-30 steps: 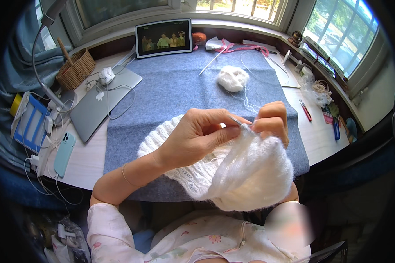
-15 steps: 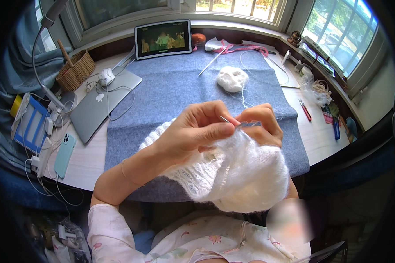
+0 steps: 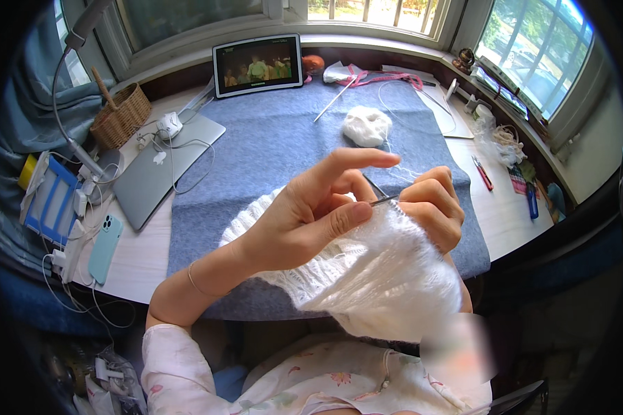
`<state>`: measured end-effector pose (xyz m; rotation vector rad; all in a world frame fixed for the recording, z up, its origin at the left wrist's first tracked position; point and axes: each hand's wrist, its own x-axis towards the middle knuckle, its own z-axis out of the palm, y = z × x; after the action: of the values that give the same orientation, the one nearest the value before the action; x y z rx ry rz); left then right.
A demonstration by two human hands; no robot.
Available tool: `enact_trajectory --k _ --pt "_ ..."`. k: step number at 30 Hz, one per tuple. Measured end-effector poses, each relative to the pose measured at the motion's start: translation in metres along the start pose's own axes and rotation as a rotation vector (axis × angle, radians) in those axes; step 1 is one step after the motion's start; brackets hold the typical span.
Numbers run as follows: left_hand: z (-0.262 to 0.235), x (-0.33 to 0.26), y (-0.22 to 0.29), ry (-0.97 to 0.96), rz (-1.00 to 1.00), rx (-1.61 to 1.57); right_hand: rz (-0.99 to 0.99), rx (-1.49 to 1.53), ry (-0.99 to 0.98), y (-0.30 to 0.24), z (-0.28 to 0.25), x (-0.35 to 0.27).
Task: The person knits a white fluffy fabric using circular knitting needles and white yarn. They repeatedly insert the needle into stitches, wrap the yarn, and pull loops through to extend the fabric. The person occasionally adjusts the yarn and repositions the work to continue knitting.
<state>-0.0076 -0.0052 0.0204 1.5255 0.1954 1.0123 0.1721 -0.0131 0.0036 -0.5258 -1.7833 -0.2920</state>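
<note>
Landmark: blue-grey felt mat (image 3: 277,142).

Workpiece: white knitted fabric (image 3: 387,277), lace-patterned, above the near right portion of the mat, with lower folds hanging past its near edge. Compared with half a second earlier: more stretched out, top edge turned toward the right side of the mat.

Left hand (image 3: 301,218), above the mat: index finger now raised and extended, clear of the thumb; previously bent down over the needle. Thumb tip pressed against the knitting needle (image 3: 385,200); middle finger bent behind, with its exact contact impossible to tell.

Right hand (image 3: 432,207), above the right portion of the mat: fingers now curled together at the needle and the top edge of the fabric; previously more extended. Thumb hidden. Second needle shaft (image 3: 371,182) now visible between both hands, at an angle to the first.

Unchanged in position: yarn ball (image 3: 367,126) and spare needle (image 3: 335,99) on the far part of the mat; tablet (image 3: 257,66) upright at its far edge; laptop (image 3: 163,166) at its left edge; teal-cased phone (image 3: 105,249) left of it.
</note>
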Motion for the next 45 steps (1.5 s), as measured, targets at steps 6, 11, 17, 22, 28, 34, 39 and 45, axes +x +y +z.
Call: enact_trajectory --k 6,11,17,22,28,34,39,45 --pt "0.0 0.0 0.003 -0.138 0.04 0.202 0.023 -0.042 0.038 -0.002 -0.004 -0.003" --pt "-0.003 -0.001 0.004 -0.086 -0.038 0.096 0.02 -0.07 0.04 -0.001 -0.003 -0.002" --pt "-0.003 0.001 0.004 0.014 -0.121 -0.019 0.027 -0.083 0.09 0.002 -0.006 -0.002" --pt "-0.007 0.004 0.006 -0.022 -0.206 0.175 0.038 -0.052 0.126 0.003 -0.008 -0.004" --pt "-0.008 0.001 0.005 0.115 -0.233 0.129 0.009 -0.022 0.071 0.001 -0.009 -0.005" --pt "-0.005 0.002 0.003 0.178 -0.177 0.05 0.011 -0.058 0.034 -0.001 -0.008 -0.002" --pt "-0.004 0.001 0.008 0.21 -0.196 0.005 0.044 -0.087 0.048 -0.001 -0.004 -0.003" --pt "0.0 -0.001 0.0 0.169 -0.236 0.013 0.081 -0.091 -0.021 0.002 -0.002 0.0"
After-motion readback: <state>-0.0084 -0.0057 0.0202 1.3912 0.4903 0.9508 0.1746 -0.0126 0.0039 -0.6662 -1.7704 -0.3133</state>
